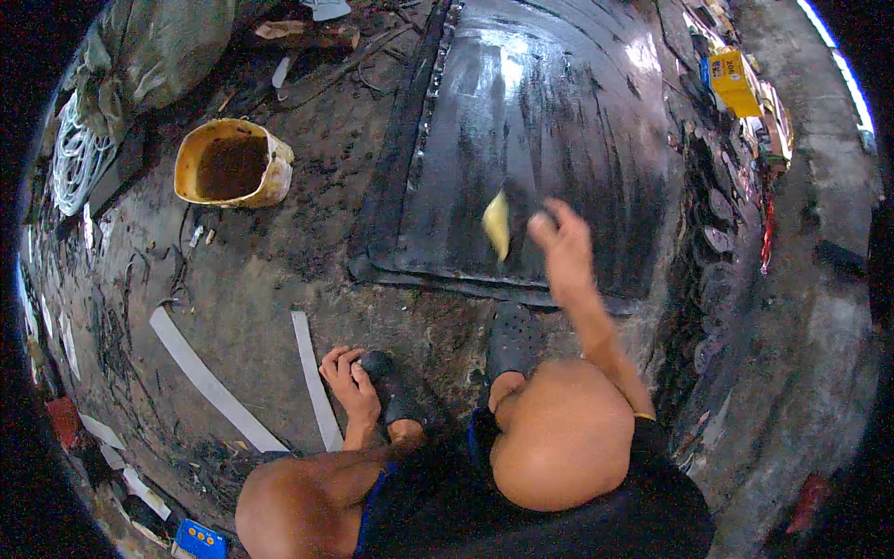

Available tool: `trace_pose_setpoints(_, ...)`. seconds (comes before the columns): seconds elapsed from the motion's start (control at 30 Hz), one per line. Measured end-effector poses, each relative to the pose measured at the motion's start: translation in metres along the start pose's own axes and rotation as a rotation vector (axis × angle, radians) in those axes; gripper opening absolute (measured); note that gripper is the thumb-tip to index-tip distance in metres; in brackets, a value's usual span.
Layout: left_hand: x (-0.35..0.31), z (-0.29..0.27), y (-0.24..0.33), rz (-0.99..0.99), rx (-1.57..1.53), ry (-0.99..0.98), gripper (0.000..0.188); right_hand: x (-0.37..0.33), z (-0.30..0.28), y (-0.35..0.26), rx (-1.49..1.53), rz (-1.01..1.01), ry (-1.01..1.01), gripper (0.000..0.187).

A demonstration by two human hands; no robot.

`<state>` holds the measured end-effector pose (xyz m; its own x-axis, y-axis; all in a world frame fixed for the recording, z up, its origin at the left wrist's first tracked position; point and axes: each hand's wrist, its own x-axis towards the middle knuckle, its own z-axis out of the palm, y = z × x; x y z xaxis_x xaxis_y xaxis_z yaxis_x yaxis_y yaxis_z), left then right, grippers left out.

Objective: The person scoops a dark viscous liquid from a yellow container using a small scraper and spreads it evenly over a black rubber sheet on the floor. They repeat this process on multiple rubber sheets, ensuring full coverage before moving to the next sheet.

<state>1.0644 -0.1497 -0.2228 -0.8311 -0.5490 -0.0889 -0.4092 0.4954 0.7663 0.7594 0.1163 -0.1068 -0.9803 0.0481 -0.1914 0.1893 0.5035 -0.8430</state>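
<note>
My right hand (562, 244) is closed above the near part of a shiny black sheet (559, 130) on the ground. It grips a tool with a pale yellow, blade-like or bristle-like end (497, 226); motion blur and the dark background hide its grip, so I cannot tell its exact kind. Dark wet-looking streaks run along the sheet. Beside the toe of my left dark clog (391, 387), my left hand (352, 384) hangs low with its fingers loosely bent and apart, holding nothing I can see.
A yellowish bucket (277, 177) with brown contents stands left of the sheet. Two pale strips (212, 377) (317, 380) lie near my left hand. A yellow box (734, 84) sits at the far right. Coiled pale rope (74, 158) and a greenish tarp (158, 65) are at far left.
</note>
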Motion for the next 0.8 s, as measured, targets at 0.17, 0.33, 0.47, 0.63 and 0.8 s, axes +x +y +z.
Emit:
trace_pose_setpoints(0.17, -0.002, -0.006, -0.003, 0.009, 0.082, 0.018, 0.027, 0.139, -0.027, -0.016, 0.731, 0.125, -0.039, 0.047)
trace_pose_setpoints(0.33, -0.002, 0.009, 0.003, 0.001, 0.069, -0.007, 0.029, 0.242, 0.012, 0.038, -0.618, -0.522, 0.116, 0.029)
trace_pose_setpoints(0.47, -0.006, 0.001, -0.001, -0.029, 0.114, 0.004, 0.027, 0.296, 0.033, 0.003, -0.623, -0.692, -0.089, 0.032)
trace_pose_setpoints(0.63, -0.012, 0.006, -0.008, -0.005, 0.165, -0.007, 0.029, 0.235, 0.011, 0.034, -0.726, -0.600, -0.171, 0.039)
trace_pose_setpoints(0.8, -0.002, -0.007, -0.002, 0.009, 0.147, -0.016, 0.029, 0.022, -0.005, 0.052, -0.475, -0.504, -0.322, 0.046)
